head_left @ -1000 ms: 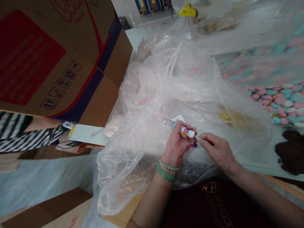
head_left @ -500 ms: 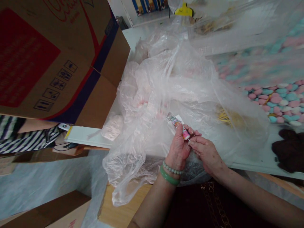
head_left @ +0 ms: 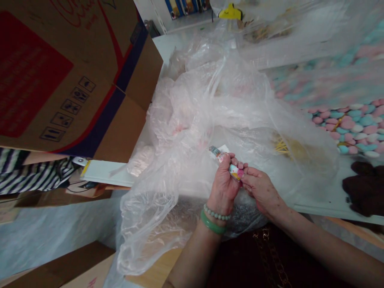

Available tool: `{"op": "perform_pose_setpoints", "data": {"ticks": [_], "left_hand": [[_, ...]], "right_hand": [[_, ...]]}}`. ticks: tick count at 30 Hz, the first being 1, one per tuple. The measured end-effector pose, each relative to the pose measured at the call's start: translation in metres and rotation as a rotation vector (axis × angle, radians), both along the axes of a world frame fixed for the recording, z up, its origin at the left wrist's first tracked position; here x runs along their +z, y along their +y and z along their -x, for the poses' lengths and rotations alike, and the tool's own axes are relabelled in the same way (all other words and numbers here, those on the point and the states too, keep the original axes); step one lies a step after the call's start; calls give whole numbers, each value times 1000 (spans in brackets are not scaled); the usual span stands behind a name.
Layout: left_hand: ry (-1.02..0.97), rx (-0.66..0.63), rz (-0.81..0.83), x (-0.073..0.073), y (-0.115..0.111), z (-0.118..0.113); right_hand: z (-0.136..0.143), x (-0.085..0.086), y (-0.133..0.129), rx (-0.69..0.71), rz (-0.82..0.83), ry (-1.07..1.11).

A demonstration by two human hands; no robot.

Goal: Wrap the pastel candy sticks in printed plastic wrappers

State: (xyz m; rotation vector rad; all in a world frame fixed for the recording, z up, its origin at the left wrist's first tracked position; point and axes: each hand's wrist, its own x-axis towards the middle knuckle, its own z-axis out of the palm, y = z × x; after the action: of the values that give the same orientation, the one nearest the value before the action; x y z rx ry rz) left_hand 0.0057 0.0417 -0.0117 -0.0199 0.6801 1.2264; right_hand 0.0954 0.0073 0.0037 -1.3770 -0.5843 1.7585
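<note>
My left hand [head_left: 224,182] is closed round a small, colourful printed packet [head_left: 233,171], with a green bangle and a bead bracelet on the wrist. One patterned end of the packet sticks out beyond the thumb, beside a white piece like a paper tab. The fingers of my right hand [head_left: 260,187] pinch the pink lower end of it. What the packet contains is hidden. Both hands are over a large, crumpled clear plastic bag [head_left: 192,168] spread over the white table. Yellow strips like twist ties [head_left: 282,146] show through the plastic at the right.
A big cardboard box [head_left: 129,120] stands at the left of the table. Pink, blue and white pebble-patterned material [head_left: 360,128] lies at the right, above a dark brown item [head_left: 364,188]. Striped cloth [head_left: 33,170] is at far left. An open carton [head_left: 87,266] sits below.
A thin white stick-like piece seen between the packet's pink end and my right fingers no longer shows; those fingers now touch the pink end. The bag's front edge has slid lower left.
</note>
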Motion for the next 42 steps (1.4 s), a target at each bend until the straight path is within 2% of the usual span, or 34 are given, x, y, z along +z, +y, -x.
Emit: {"op": "perform_pose_setpoints", "data": {"ticks": [3,7,14,17,21,24,28,31,35,37,39,42], "left_hand": [[20,0,49,-3,2,2],[42,36,45,-1,8,14],[136,-23,88,0,-1,-6],[208,-107,71,-1,-7,-6],[411,-287,46,-2,-14,6],[537,-310,47,-3,-18,7],[647,-256,-7,-3,-22,0],[656,-296,-60,-2,-22,-3],[644,-305,-98,-1,-21,0],[657,-271,-85,-1,-19,2],[579,-263,-27,-1,-16,5],[299,-276,128,-4,-10,8]], "right_hand": [[-9,-1,-1,84,-51,-63],[-23,-2,-1,205,-153,-287],[-14,-9,4,187,-458,-582],[-18,-15,3,176,-572,-739],[-29,-21,-2,204,-810,-1011],[-30,-23,-6,241,-916,-1138],[-29,-28,-6,204,-918,-1161],[-30,-29,-1,163,-904,-1140],[-32,-24,5,334,-979,-1072],[-30,-22,5,357,-1003,-1055],[-28,-24,4,333,-1039,-1047],[-26,-32,-1,319,-1112,-1009]]}}
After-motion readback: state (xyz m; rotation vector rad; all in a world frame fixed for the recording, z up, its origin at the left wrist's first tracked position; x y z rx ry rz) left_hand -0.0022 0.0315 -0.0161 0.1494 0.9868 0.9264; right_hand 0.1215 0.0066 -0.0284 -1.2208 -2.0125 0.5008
